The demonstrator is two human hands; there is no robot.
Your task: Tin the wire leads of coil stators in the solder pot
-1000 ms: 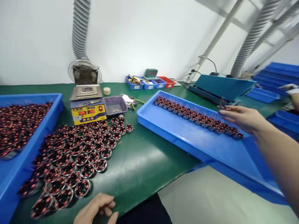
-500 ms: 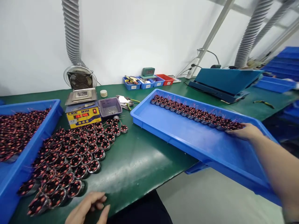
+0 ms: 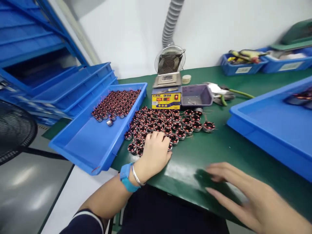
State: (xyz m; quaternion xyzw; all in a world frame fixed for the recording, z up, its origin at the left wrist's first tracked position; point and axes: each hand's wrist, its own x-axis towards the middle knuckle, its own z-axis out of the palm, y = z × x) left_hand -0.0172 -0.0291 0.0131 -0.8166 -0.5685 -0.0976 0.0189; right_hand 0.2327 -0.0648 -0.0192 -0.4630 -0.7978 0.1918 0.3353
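A cluster of wire-wound motor stators (image 3: 159, 122), round with metal rims, black centres and reddish copper windings, stands on the green bench. My left hand (image 3: 156, 149) lies over the near side of the cluster, its fingers curled down round a stator that they mostly hide. Blurred by motion, my right hand (image 3: 236, 191) hovers above the bench to the right, thumb and fingers apart with nothing between them. A blue tray (image 3: 85, 139) on the left holds many more stators (image 3: 119, 102) at its far end. Part of another blue tray (image 3: 273, 130) shows at the right, with a few stators (image 3: 301, 99) inside.
Behind the cluster are a yellow soldering-pot unit (image 3: 166, 100) with a red display, a purple-grey bin (image 3: 197, 95) and a fume extractor (image 3: 170, 61). Small blue tool bins (image 3: 243, 69) stand by the wall. Stacked blue trays (image 3: 80, 84) and a black fan (image 3: 14, 133) are at left.
The view has swung left. My left hand has moved forward onto the stators. My right hand has left the row in the right tray and come back over the bench.
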